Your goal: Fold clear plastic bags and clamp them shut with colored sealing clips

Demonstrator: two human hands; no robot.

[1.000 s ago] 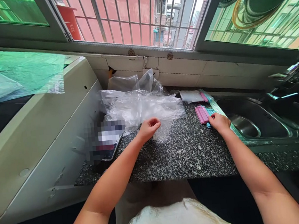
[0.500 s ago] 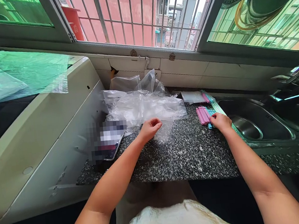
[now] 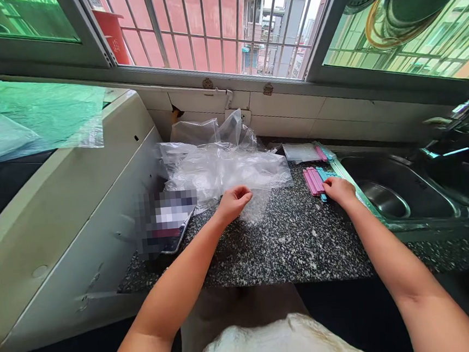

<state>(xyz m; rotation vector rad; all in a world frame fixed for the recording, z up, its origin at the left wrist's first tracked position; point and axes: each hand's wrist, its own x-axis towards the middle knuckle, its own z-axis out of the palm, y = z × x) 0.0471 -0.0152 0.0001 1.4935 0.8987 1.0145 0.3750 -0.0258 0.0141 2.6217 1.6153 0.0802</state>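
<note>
My left hand [image 3: 234, 202] rests on the speckled granite counter [image 3: 289, 242] with its fingers curled on the edge of a small clear plastic bag [image 3: 257, 204]. Behind it lies a heap of crumpled clear bags [image 3: 225, 166]. My right hand [image 3: 338, 190] lies on a row of pink sticks [image 3: 312, 181] and blue sticks [image 3: 321, 174] beside the sink; its fingers cover the near ends of the blue ones. Whether it grips one I cannot tell.
A steel sink [image 3: 387, 190] is sunk into the counter on the right. A flat packet [image 3: 300, 152] lies at the back by the wall. A phone [image 3: 168, 223] sits at the counter's left end against a white appliance [image 3: 57, 213]. A barred window [image 3: 205, 25] is ahead.
My right hand has shifted slightly left along the sticks. My left hand keeps its hold on the small bag.
</note>
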